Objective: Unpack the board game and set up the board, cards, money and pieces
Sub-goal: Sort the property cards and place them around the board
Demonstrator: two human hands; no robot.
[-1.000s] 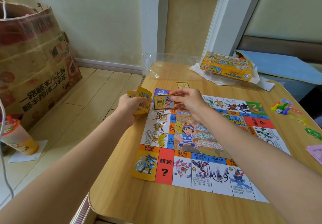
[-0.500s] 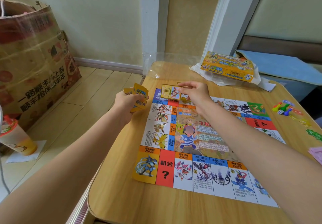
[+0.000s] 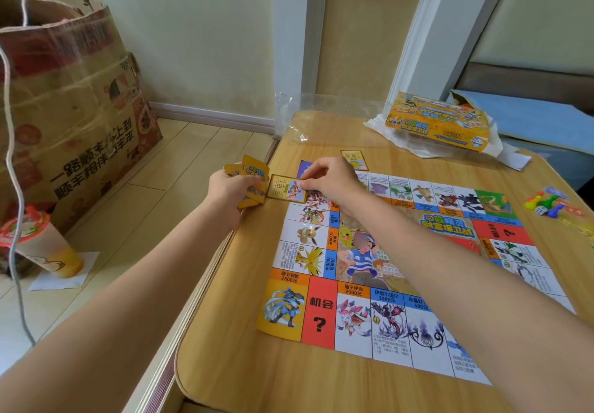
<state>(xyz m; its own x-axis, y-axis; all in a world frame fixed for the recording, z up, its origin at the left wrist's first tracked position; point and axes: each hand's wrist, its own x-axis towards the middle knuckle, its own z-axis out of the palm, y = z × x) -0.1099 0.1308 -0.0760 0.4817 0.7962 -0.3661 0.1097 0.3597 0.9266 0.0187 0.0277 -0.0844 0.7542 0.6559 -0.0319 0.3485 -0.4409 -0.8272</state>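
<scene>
A large printed cardboard box (image 3: 74,129) stands on the wooden floor at far left, with a sealed drink cup (image 3: 41,248) on a white napkin in front of it and a grey cord hanging down past both. Beside them, at the left edge of the wooden desk (image 3: 244,377), a person's left hand (image 3: 229,192) curls its grip around a fanned stack of yellow cards (image 3: 254,176), held just off the desk's edge. Next to it, the right hand (image 3: 328,179) pinches a single card (image 3: 287,189) between thumb and fingertips, face up, at the far-left corner of the game board (image 3: 321,313); whether the card touches the board cannot be told. The paper board lies flat across the middle of the desk, its border squares printed with cartoon creatures and prices, a cartoon boy at its centre, and the right forearm crossing it. Another card (image 3: 353,159) lies face up on the desk just beyond the board's far edge, near the right hand. A clear plastic wrapper (image 3: 299,120) sits at the desk's far-left corner. Farther right, the yellow game box (image 3: 440,123) rests on crumpled white wrapping at the back of the desk. At the right edge, beside the board, a cluster of coloured pawns (image 3: 544,202) and a white die (image 3: 540,210) lie on the desk.
</scene>
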